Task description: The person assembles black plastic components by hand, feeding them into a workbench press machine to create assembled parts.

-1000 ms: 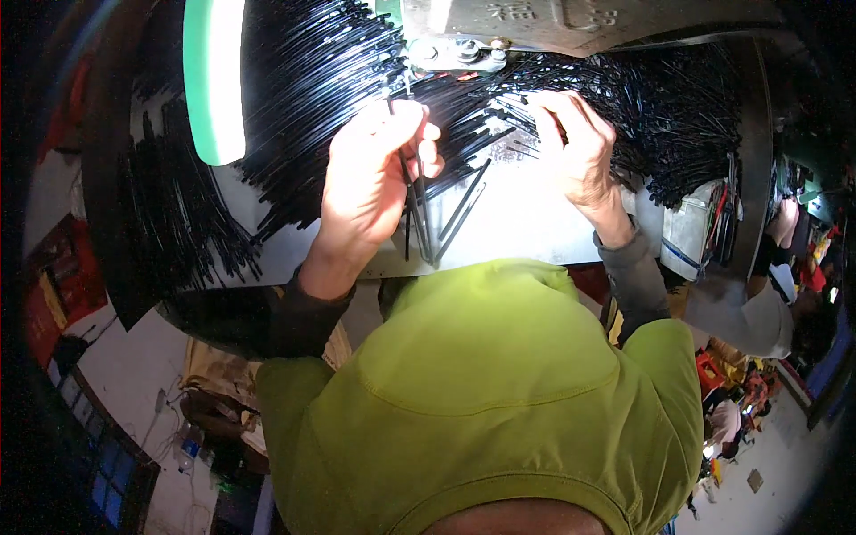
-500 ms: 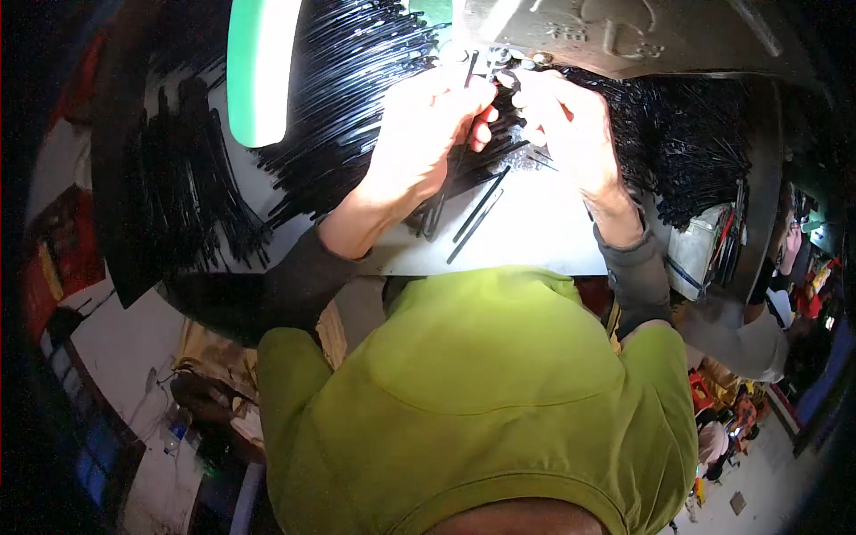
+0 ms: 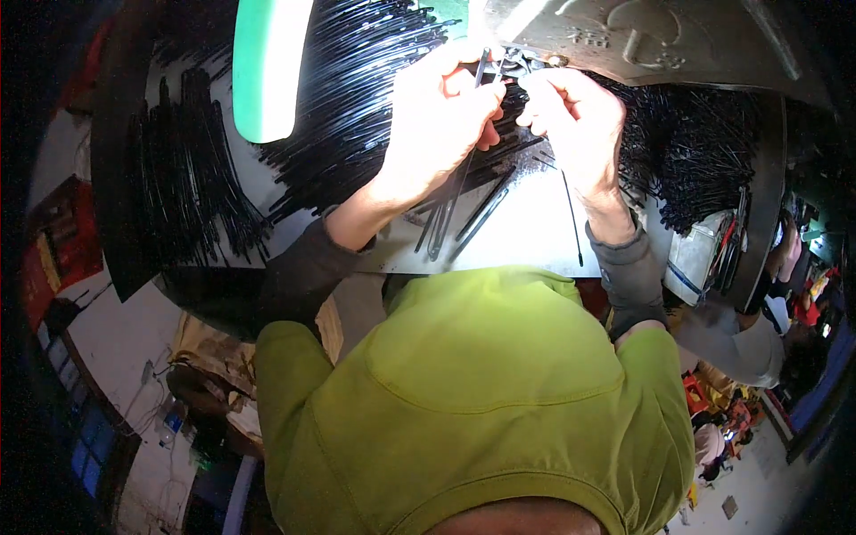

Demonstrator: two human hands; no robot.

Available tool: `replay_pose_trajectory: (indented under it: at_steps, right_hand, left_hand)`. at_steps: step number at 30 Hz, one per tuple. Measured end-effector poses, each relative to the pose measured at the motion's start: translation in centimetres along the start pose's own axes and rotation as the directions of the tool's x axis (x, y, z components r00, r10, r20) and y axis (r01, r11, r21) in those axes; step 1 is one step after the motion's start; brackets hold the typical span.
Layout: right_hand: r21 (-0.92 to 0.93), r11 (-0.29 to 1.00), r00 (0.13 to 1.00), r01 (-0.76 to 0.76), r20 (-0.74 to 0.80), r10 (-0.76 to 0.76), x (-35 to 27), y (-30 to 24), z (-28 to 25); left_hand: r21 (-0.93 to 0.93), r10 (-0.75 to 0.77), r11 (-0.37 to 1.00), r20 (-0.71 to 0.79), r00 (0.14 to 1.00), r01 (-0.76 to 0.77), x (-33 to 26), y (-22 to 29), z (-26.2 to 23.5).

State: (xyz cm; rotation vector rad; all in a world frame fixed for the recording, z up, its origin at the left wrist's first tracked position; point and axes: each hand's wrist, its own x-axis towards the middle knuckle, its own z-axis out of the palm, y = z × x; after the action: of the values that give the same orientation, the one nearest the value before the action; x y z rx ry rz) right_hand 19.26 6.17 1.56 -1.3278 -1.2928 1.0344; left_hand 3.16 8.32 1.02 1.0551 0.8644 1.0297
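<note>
Both hands are raised to the far edge of the white counter (image 3: 526, 241), close under a grey metal machine part (image 3: 642, 40). The left hand (image 3: 441, 116) has its fingers closed around a thin black strip (image 3: 481, 67), which stands almost upright between thumb and forefinger. The right hand (image 3: 575, 120) is just beside it, its fingers narrow and pinched at the top of another thin black strip (image 3: 571, 214) that hangs down over the counter. Large piles of black strips (image 3: 357, 107) lie to the left and to the right of the hands (a few loose ones rest on the counter below the left wrist). A green plastic piece (image 3: 267, 67) stands at the upper left.
</note>
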Motion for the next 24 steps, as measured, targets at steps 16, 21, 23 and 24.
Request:
replay_pose_trajectory:
  at_steps: [16, 21, 23, 24]
  right_hand:
    - [0.212, 0.974, 0.995, -0.076, 0.086, 0.059, 0.1, 0.5, 0.1]
    - [0.369, 0.922, 0.992, -0.12, 0.081, 0.096, 0.5, 0.5, 0.1]
    - [0.34, 0.927, 0.988, -0.155, 0.08, 0.136, 0.5, 0.5, 0.2]
    - [0.34, 0.927, 0.987, -0.155, 0.081, 0.135, 0.6, 0.5, 0.2]
  left_hand:
    - [0.06, 0.014, 0.998, 0.04, 0.999, -0.017, 0.4, 0.3, 0.1]
    - [0.08, 0.049, 0.995, 0.047, 0.998, -0.052, 1.2, -0.1, 0.1]
    - [0.099, 0.027, 0.995, 0.041, 0.999, -0.031, 1.2, -0.2, 0.1]
    - [0.099, 0.027, 0.995, 0.04, 0.999, -0.031, 1.2, -0.2, 0.0]
